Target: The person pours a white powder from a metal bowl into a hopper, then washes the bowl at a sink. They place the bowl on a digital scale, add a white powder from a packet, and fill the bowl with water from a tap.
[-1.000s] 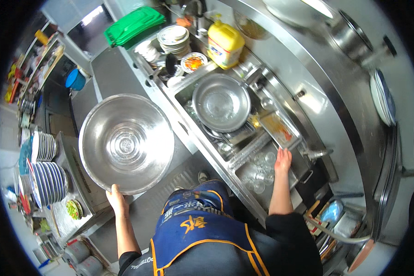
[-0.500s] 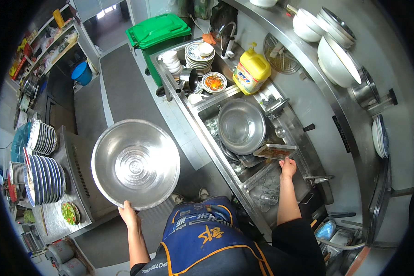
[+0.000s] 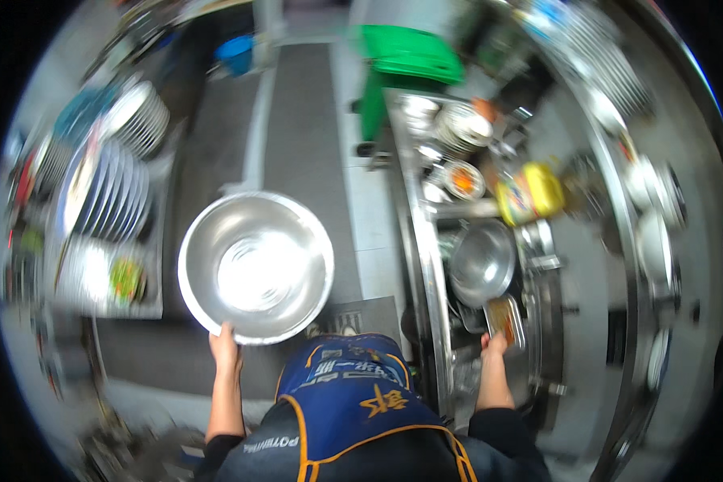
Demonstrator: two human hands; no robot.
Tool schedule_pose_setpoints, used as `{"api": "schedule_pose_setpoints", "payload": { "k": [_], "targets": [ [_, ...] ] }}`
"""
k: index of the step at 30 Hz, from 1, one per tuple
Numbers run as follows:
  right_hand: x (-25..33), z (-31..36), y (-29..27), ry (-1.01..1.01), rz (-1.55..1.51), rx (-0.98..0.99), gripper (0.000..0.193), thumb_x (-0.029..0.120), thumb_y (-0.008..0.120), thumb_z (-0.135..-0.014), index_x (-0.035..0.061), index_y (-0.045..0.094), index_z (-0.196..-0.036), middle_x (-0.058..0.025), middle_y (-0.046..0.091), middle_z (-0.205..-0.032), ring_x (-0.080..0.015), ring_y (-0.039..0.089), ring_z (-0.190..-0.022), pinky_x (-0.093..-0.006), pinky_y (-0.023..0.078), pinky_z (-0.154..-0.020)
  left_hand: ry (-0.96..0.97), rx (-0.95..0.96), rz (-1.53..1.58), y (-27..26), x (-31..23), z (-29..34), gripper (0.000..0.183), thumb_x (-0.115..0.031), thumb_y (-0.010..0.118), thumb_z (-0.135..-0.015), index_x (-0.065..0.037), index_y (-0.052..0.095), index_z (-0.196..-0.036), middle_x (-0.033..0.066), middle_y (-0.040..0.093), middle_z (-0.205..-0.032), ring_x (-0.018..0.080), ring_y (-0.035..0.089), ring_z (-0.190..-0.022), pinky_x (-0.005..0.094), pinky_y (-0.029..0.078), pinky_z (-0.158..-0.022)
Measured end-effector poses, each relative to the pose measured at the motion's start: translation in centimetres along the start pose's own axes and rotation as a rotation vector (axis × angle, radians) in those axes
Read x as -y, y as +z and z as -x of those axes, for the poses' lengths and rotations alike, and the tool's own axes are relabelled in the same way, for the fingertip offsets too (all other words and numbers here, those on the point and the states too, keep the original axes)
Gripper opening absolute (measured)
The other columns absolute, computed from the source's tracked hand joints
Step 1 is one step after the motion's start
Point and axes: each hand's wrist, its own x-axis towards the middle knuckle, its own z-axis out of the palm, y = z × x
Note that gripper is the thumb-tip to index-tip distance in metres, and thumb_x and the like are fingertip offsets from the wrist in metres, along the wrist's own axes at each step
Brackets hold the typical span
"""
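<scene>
Much of the frame is blurred, esp. the outer parts (rim cut off by black fisheye border). A large round silver metal bowl [image 3: 197,277] is held over the dark floor, L of the counter and apart from it; its near rim is grasped by the left hand [image 3: 226,351], fingers under the rim mostly hidden. Bowl's bottom is washed out by glare, so contents can't be told.

A small rectangular silver metal tray [image 3: 516,328] w/ brownish-orange residue is gripped at its near end by the right hand [image 3: 495,345]; fingers below are hidden. Tray is seen by the sink, just beside a round grey metal pan [image 3: 484,259] set in the far basin; whether they touch can't be told. Items under the pan are mostly covered. Clear items in the near basin [image 3: 467,373] are too smeared to ID.

Beyond the basins: a white round plate [image 3: 463,180] w/ orange-red food, a yellow plastic jug [image 3: 532,194] (label unreadable), stacked white plates [image 3: 459,132], blurry. On the L-hand table, a small round dish [image 3: 127,279] is filled w/ green food, near a row of tilted blue-and-white plates [image 3: 116,197]. Shoes are mostly hidden by the blue apron [image 3: 341,402].
</scene>
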Motion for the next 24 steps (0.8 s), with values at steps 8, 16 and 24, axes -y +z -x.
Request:
{"api": "schedule_pose_setpoints", "payload": {
  "k": [8, 16, 24],
  "targets": [
    [-0.3, 10.9, 15.5, -0.307, 0.384, 0.826, 0.022, 0.023, 0.056, -0.092, 0.004, 0.056, -0.104, -0.0047, 0.06, -0.088, -0.0125, 0.059, -0.066, -0.023, 0.05, -0.058, 0.078, -0.14, -0.039, -2.2, -1.0, 3.1, 0.026, -0.009, 0.049, -0.08, 0.005, 0.054, -0.102, 0.0061, 0.057, -0.08, 0.0125, 0.05, -0.056, 0.026, 0.037, -0.045],
    [-0.3, 22.6, 15.8, -0.703, 1.111, 1.432, 0.028, 0.029, 0.06, -0.088, 0.0043, 0.063, -0.1, -0.0104, 0.067, -0.087, -0.0195, 0.063, -0.076, -0.0325, 0.05, -0.07, 0.65, 0.159, -0.317, 7.4, -6.6, 3.3, 0.025, -0.006, 0.05, -0.082, 0.008, 0.055, -0.102, 0.0103, 0.063, -0.091, 0.0156, 0.057, -0.082, 0.0283, 0.045, -0.076],
    [-3.6, 23.9, 8.9, -0.746, 0.937, 1.315, 0.028, 0.029, 0.059, -0.086, 0.004, 0.064, -0.097, -0.0144, 0.067, -0.092, -0.0302, 0.064, -0.088, -0.0375, 0.049, -0.077, 1.201, 0.769, -0.621, 26.1, -9.3, 13.2, 0.068, 0.005, 0.051, -0.073, -0.001, 0.036, -0.139, 0.022, 0.044, -0.137, 0.0333, 0.044, -0.127, 0.036, 0.036, -0.105]
  ]
}}
